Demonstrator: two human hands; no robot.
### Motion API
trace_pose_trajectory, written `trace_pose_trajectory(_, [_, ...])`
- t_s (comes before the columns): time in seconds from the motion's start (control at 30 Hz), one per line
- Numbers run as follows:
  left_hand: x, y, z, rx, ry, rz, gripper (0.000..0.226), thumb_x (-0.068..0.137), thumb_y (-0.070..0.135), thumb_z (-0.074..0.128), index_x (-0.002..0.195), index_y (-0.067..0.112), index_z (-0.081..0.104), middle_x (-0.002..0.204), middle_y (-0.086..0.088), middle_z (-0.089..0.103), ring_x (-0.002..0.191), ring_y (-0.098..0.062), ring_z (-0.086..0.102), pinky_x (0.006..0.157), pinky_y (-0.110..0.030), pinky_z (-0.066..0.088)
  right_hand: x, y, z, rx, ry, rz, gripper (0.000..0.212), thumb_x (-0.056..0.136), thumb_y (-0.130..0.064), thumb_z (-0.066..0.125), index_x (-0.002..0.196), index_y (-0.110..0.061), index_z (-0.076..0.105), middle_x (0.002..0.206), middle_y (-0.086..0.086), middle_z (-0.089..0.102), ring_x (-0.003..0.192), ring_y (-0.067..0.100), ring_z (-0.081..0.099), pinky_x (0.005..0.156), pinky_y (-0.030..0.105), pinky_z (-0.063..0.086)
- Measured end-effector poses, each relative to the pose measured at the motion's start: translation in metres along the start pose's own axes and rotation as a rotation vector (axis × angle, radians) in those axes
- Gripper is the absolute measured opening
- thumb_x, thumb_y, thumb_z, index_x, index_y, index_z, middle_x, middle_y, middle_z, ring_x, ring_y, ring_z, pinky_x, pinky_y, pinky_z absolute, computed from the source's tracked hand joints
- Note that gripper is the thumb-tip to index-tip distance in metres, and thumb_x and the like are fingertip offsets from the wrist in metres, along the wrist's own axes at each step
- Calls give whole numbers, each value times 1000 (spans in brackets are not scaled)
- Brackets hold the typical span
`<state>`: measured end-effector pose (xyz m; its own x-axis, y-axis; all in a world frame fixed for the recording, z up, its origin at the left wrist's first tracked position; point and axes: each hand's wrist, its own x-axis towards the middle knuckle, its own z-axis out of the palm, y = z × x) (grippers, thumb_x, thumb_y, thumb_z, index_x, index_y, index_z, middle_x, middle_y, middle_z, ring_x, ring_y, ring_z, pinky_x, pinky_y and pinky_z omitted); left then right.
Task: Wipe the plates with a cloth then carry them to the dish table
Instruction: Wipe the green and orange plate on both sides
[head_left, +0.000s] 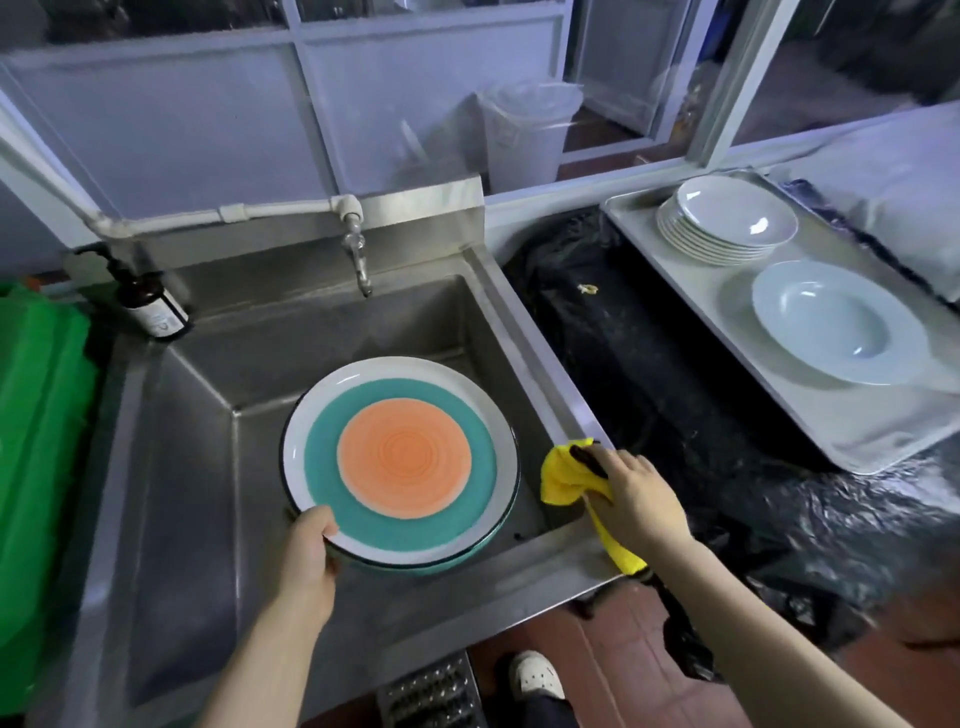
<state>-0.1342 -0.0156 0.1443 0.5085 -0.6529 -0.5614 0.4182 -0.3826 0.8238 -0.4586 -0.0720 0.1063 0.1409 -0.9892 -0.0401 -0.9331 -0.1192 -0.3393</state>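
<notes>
A round plate (400, 457) with an orange centre, a teal ring and a white rim is held over the steel sink (223, 364). My left hand (309, 556) grips its near left edge, thumb on the rim. Another plate edge shows just beneath it. My right hand (636, 499) grips a yellow cloth (563, 478) at the sink's right front corner, to the right of the plate and apart from it. On the right, a steel tray (857, 415) holds a stack of white plates (727, 221) and a single pale deep plate (839, 322).
A tap (358, 254) hangs over the sink's back wall. A brown pump bottle (150, 306) stands at the back left corner. A green container (36, 441) is at far left. Black plastic sheeting (649, 353) covers the surface between sink and tray.
</notes>
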Motion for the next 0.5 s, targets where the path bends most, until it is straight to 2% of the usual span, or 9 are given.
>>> trace_pose_trajectory(0.07, [-1, 3, -4, 23, 34, 60, 15, 59, 7, 46, 70, 15, 42, 75, -5, 39, 76, -21, 34, 59, -31, 24, 6, -24, -16, 30, 168, -78, 55, 82, -21, 70, 133, -15, 49, 115, 7, 63, 97, 32, 54, 78, 40, 46])
trace_pose_trajectory(0.1, [1, 4, -7, 44, 47, 102, 21, 53, 10, 46, 74, 14, 46, 77, -7, 41, 75, -21, 35, 60, -31, 25, 11, -39, -25, 64, 248, -114, 54, 82, -20, 72, 131, -12, 51, 113, 8, 64, 95, 33, 56, 76, 40, 47])
trace_pose_trajectory(0.2, [4, 8, -15, 117, 53, 185, 24, 51, 19, 51, 74, 20, 50, 81, -6, 46, 77, -22, 40, 68, -36, 31, 24, -89, -46, 141, 373, -274, 49, 81, -19, 74, 125, -9, 56, 113, 11, 63, 95, 35, 58, 77, 41, 49])
trace_pose_trajectory(0.27, [2, 11, -19, 130, 51, 236, 15, 50, 24, 54, 65, 24, 54, 73, -2, 55, 74, -21, 46, 71, -38, 34, 34, -120, -51, 69, 355, -408, 41, 81, -14, 70, 121, -13, 62, 119, 12, 62, 95, 38, 58, 75, 44, 51])
trace_pose_trajectory(0.33, [-3, 14, -20, 148, 56, 305, 13, 48, 28, 55, 61, 26, 57, 63, 8, 58, 71, -21, 49, 68, -38, 37, 42, -138, -50, -121, 333, -517, 35, 79, -11, 66, 113, -20, 68, 118, 10, 63, 90, 36, 59, 68, 41, 48])
trace_pose_trajectory(0.4, [-9, 17, -22, 144, 89, 371, 15, 47, 32, 55, 61, 31, 59, 58, 11, 59, 66, -23, 51, 65, -39, 40, 49, -139, -51, -221, 322, -590, 31, 74, -12, 70, 102, -25, 73, 110, 3, 68, 84, 33, 61, 63, 37, 46])
trace_pose_trajectory(0.5, [-12, 25, -27, 38, 193, 416, 16, 53, 23, 53, 60, 34, 60, 56, 12, 59, 66, -22, 49, 61, -34, 38, 50, -124, -50, -257, 254, -708, 33, 66, -10, 81, 93, -29, 75, 101, -2, 71, 78, 30, 62, 59, 33, 47])
